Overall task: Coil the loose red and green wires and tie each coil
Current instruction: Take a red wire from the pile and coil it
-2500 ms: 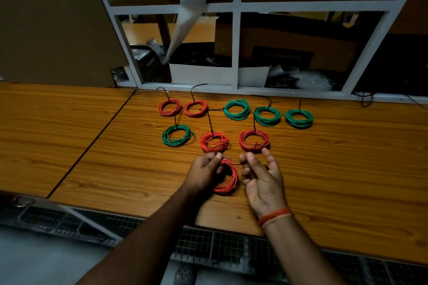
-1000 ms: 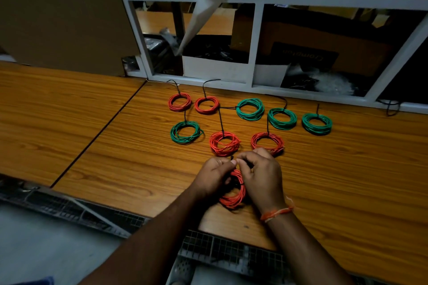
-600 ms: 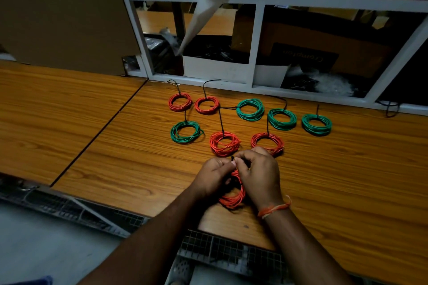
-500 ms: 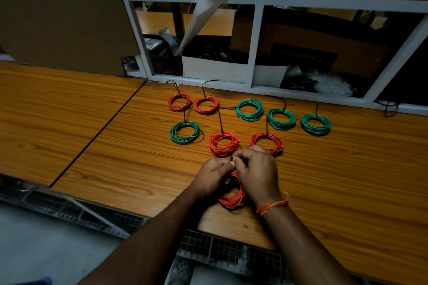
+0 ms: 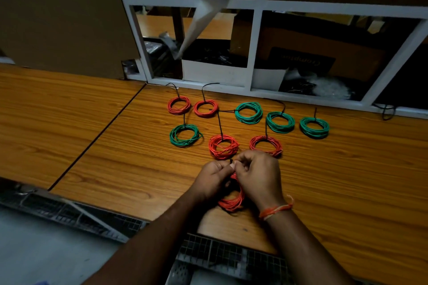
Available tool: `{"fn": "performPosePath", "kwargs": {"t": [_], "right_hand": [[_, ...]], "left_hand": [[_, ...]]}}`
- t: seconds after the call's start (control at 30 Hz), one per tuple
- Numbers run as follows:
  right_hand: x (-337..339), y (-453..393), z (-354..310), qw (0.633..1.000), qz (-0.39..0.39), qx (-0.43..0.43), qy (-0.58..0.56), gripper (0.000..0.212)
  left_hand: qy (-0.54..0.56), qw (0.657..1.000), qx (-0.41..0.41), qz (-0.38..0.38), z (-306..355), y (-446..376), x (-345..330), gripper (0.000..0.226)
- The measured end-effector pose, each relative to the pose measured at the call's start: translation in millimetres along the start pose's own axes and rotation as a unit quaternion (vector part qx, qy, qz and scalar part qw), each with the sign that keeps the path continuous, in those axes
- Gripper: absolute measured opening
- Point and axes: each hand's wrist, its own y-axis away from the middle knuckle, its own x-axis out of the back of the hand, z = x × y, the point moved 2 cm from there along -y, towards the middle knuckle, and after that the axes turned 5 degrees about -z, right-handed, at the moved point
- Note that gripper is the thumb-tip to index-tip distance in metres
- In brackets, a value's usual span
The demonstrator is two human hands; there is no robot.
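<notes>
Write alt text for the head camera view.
Both hands, left hand and right hand, pinch a black tie at the top of a red wire coil on a wooden table. Eight tied coils lie behind, four red, four green.

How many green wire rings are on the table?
4. Three green coils sit in the back row; one sits front left. None seems hidden.

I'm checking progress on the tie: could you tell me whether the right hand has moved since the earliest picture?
Yes. The right hand has closed leftward onto the red coil, meeting the left hand.
</notes>
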Motion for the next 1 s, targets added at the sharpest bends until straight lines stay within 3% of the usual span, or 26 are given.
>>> {"fn": "performPosePath", "kwargs": {"t": [0.37, 0.53, 0.67, 0.83, 1.0], "right_hand": [[10.1, 10.8, 0.5, 1.000, 0.002, -0.006, -0.012, 0.008], [1.1, -0.6, -1.7, 0.999, -0.028, -0.013, 0.021, 0.008], [5.3, -11.4, 3.0, 0.997, -0.025, -0.055, -0.045, 0.018], [5.7, -33.3, 11.1, 0.980, -0.146, -0.130, -0.022, 0.034], [4.9, -41.8, 14.9, 0.942, -0.224, -0.191, -0.161, 0.013]], "left_hand": [[0.004, 1.000, -0.009, 0.009, 0.8, 2.1, -1.1, 0.027], [-0.033, 0.999, -0.005, -0.038, 0.1, 2.4, -3.2, 0.033], [-0.028, 0.999, 0.003, -0.032, -0.2, 3.9, -5.1, 0.030], [-0.063, 0.997, -0.017, -0.036, 1.7, 6.1, -5.5, 0.028], [-0.123, 0.990, -0.038, -0.054, 3.9, 7.9, -4.0, 0.025]]}}
